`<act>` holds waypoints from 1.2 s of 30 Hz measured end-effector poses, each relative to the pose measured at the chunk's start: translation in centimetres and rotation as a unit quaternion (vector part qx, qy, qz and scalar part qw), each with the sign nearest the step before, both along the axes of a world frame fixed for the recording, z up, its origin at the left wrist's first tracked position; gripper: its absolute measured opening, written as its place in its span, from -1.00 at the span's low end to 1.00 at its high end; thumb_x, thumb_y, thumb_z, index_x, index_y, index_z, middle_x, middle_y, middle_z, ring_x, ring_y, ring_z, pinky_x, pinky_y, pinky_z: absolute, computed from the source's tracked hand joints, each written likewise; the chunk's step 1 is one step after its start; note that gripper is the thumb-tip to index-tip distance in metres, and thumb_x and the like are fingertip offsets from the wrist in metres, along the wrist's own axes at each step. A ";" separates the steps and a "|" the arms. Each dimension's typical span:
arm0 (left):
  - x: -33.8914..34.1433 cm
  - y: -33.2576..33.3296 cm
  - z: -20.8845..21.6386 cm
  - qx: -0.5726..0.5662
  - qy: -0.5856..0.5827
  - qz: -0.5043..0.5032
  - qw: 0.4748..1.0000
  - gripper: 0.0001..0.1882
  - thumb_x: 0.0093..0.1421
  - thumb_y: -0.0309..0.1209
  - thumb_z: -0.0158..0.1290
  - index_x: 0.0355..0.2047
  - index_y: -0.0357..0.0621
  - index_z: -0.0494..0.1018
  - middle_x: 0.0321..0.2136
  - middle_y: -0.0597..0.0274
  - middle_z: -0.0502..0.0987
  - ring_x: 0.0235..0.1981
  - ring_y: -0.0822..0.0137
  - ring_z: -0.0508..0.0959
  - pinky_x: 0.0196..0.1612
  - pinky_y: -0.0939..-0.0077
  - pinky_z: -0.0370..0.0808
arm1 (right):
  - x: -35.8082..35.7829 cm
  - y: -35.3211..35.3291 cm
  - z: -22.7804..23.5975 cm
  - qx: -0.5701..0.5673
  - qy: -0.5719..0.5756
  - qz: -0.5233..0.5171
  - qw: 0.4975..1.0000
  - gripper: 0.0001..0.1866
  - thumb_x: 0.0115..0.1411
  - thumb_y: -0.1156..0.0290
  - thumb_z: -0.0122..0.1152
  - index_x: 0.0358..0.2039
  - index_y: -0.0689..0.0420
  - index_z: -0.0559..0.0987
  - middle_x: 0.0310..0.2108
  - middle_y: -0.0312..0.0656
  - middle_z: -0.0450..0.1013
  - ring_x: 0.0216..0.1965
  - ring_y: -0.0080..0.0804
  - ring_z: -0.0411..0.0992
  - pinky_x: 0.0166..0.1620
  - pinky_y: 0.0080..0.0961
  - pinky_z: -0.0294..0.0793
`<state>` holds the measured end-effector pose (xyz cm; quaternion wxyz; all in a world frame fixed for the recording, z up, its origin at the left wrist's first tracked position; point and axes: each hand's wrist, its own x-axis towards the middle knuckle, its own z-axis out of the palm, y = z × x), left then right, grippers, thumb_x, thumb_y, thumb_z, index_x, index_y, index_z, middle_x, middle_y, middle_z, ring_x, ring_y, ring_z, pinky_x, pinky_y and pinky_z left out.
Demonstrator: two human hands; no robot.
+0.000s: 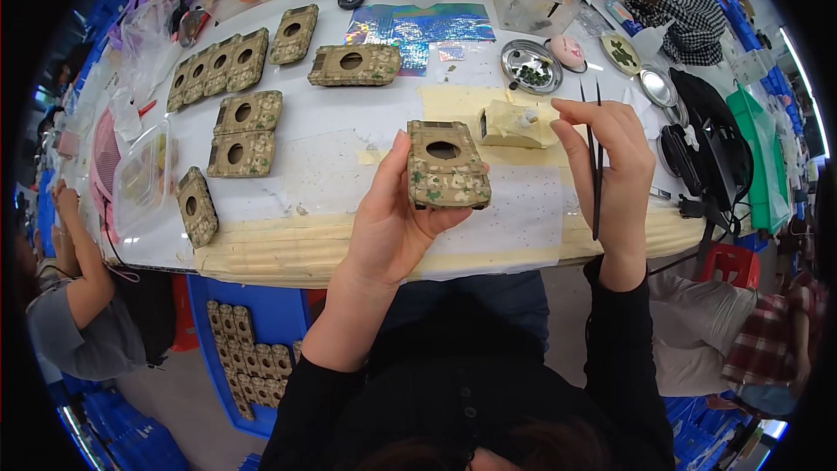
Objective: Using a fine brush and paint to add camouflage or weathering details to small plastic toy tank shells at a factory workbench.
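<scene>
My left hand [379, 227] is closed round a camouflage-painted model tank hull [449, 176], held up above the table's front part with its round top hole showing. Dark tweezers [596, 174] stand upright in my right hand [621, 153], tucked among the fingers with the tips pointing away from me. Its thumb and index finger come close together; whether anything small is between them I cannot tell. Just left of those fingertips sits a block wrapped in yellowish tape [514, 125], with a small whitish lump on top. Behind it, a round metal dish [532, 66] holds small dark green pieces.
Several more camouflage hulls [355, 65] stand at the left and back of the table. Iridescent film [418, 24] lies behind them. A blue tray [228, 384] below the table edge holds further hulls. Black bags [702, 135] crowd the right. Other people [87, 323] sit on both sides.
</scene>
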<state>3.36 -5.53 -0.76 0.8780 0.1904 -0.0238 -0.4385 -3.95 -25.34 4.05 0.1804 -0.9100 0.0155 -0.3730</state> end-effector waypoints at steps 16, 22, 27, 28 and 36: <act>0.0 0.2 -0.1 -0.010 -0.001 -0.012 1.000 -0.40 0.34 -0.04 -0.41 0.07 -0.37 0.21 -0.18 -0.29 0.44 -0.30 0.03 0.59 -0.28 0.49 0.64 | 0.0 1.6 1.3 0.068 -0.125 0.073 0.987 -0.83 -0.05 0.60 0.32 -0.39 0.21 0.56 -0.54 -0.22 0.39 -0.54 -0.44 0.33 -0.44 -0.62 0.30; -0.2 -0.2 0.4 0.047 -0.009 0.007 0.999 -0.41 0.34 -0.04 -0.41 0.05 -0.33 0.24 -0.17 -0.15 0.48 -0.28 0.10 0.59 -0.28 0.49 0.64 | -0.6 4.4 0.8 0.334 0.033 0.210 0.918 -0.89 0.29 0.50 -0.07 -0.27 0.30 0.33 -0.40 -0.17 0.38 -0.31 -0.42 0.51 -0.20 -0.57 0.52; -0.2 -0.1 0.2 0.036 -0.010 0.008 0.999 -0.43 0.34 -0.03 -0.39 0.04 -0.31 0.26 -0.18 -0.09 0.49 -0.29 0.12 0.60 -0.29 0.50 0.64 | -0.2 5.0 0.9 0.391 0.052 0.228 0.890 -0.88 0.30 0.48 -0.10 -0.28 0.30 0.30 -0.41 -0.14 0.39 -0.31 -0.35 0.53 -0.22 -0.50 0.57; -0.2 0.0 0.2 0.028 -0.005 0.007 1.000 -0.43 0.34 -0.03 -0.38 0.04 -0.31 0.26 -0.18 -0.08 0.49 -0.29 0.12 0.60 -0.30 0.50 0.64 | -0.2 5.1 0.9 0.395 0.056 0.226 0.889 -0.88 0.30 0.48 -0.10 -0.28 0.30 0.30 -0.41 -0.14 0.39 -0.31 -0.35 0.53 -0.23 -0.50 0.57; -0.2 0.0 0.1 0.036 -0.006 0.004 0.999 -0.42 0.33 -0.02 -0.37 0.04 -0.31 0.26 -0.18 -0.07 0.49 -0.32 0.07 0.60 -0.33 0.52 0.65 | -0.2 5.0 0.8 0.374 0.060 0.230 0.896 -0.88 0.29 0.49 -0.07 -0.28 0.30 0.31 -0.41 -0.15 0.39 -0.32 -0.39 0.53 -0.23 -0.54 0.56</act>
